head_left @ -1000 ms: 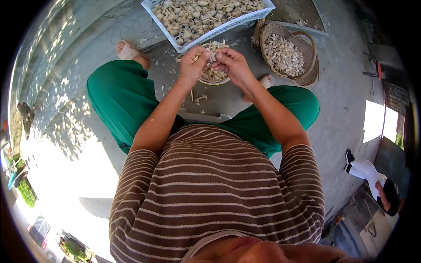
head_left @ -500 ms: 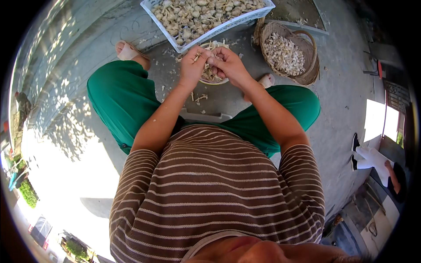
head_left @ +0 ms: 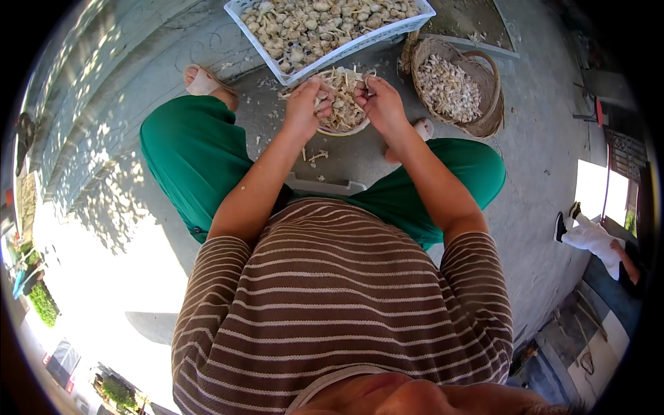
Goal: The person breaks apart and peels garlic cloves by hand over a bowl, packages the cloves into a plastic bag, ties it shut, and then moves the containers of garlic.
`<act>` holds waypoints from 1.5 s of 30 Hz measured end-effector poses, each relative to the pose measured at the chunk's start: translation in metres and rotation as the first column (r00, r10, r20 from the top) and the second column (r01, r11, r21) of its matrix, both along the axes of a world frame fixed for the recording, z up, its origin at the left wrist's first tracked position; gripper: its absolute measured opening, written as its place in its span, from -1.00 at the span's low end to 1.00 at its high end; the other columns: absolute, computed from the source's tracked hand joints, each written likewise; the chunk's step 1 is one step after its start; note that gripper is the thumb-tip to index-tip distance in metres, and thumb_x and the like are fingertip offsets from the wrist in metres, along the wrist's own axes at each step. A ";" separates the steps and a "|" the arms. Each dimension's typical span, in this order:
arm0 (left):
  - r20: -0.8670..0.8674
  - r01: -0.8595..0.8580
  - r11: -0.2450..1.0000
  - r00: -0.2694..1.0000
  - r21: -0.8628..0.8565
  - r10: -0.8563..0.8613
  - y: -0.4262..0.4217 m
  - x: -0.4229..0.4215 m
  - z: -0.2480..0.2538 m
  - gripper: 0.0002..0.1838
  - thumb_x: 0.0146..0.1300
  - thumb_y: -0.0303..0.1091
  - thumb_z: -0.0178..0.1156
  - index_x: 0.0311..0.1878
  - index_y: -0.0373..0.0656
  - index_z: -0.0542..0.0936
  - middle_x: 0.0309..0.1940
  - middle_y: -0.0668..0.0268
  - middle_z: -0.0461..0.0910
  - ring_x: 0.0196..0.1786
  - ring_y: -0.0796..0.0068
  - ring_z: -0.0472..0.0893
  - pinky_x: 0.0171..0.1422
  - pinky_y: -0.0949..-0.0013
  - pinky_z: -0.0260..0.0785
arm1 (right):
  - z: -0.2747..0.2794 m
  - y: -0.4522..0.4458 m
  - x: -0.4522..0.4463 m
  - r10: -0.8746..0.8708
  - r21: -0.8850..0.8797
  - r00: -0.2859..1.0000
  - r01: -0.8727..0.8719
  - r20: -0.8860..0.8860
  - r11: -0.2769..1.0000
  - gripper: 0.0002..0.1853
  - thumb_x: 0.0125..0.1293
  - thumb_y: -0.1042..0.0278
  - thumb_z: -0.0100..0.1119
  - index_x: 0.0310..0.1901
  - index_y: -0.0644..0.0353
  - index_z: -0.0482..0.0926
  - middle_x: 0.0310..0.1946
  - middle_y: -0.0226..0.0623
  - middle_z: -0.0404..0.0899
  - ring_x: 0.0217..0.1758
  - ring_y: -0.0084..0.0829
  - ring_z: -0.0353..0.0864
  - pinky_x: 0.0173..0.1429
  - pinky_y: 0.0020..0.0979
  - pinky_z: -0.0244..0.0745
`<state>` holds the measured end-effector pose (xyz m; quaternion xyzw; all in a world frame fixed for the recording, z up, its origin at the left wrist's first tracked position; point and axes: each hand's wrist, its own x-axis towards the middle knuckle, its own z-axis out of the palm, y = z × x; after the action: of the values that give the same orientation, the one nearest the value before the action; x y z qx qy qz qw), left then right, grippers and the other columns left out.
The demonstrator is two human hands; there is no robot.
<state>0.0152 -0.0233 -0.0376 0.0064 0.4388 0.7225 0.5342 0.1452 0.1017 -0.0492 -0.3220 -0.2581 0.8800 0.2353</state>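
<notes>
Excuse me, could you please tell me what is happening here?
A person is working with bare hands. The left hand holds what looks like garlic, while the right hand, apart from it, seems to pinch a pale scrap. Both are above a bowl of dry stalks and skins. Beyond it is a crate of garlic bulbs, and to the right a basket holds loose cloves.

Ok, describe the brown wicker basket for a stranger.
Find the pale blue plastic crate at the top. To its lower right, on the grey floor, sits the brown wicker basket. Unlike the crate and the pale round bowl of dry scraps, it has an arched brown handle and holds whitish cloves.
</notes>
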 end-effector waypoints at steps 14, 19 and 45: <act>0.086 0.021 0.994 0.996 0.104 -0.030 0.006 0.006 -0.003 -0.80 0.23 -0.55 0.11 -0.07 -0.30 0.50 -0.17 0.17 0.56 -0.25 0.47 0.51 -0.17 0.47 0.42 | 0.003 0.037 0.013 0.025 0.259 0.997 -0.044 0.077 0.965 -0.78 0.31 0.29 0.10 -0.14 0.27 0.48 -0.35 -0.30 0.56 -0.32 -0.51 0.57 -0.38 -0.58 0.44; 0.066 -0.025 0.999 0.998 0.039 0.022 0.007 0.008 -0.003 -0.84 0.21 -0.52 0.17 -0.14 -0.23 0.54 -0.22 0.25 0.58 -0.24 0.50 0.53 -0.14 0.44 0.44 | 0.023 -0.010 -0.011 0.255 0.661 0.933 -0.359 0.252 0.659 -0.84 0.19 0.39 0.23 -0.27 0.25 0.50 -0.49 -0.45 0.52 -0.46 -0.69 0.49 -0.43 -0.62 0.40; 0.272 -0.068 0.986 0.962 0.150 0.025 0.007 0.002 -0.007 -0.77 0.15 -0.61 0.04 -0.10 -0.23 0.43 -0.29 0.18 0.53 -0.18 0.33 0.54 -0.13 0.37 0.40 | 0.008 0.013 0.009 0.201 0.276 0.975 -0.221 0.099 0.936 -0.85 0.28 0.42 0.03 -0.15 0.22 0.49 -0.43 -0.39 0.47 -0.43 -0.59 0.47 -0.45 -0.56 0.36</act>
<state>0.0173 -0.0165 -0.0447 -0.0596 0.3036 0.7615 0.5696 0.1541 0.1146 -0.0416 -0.2855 -0.4231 0.8421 0.1744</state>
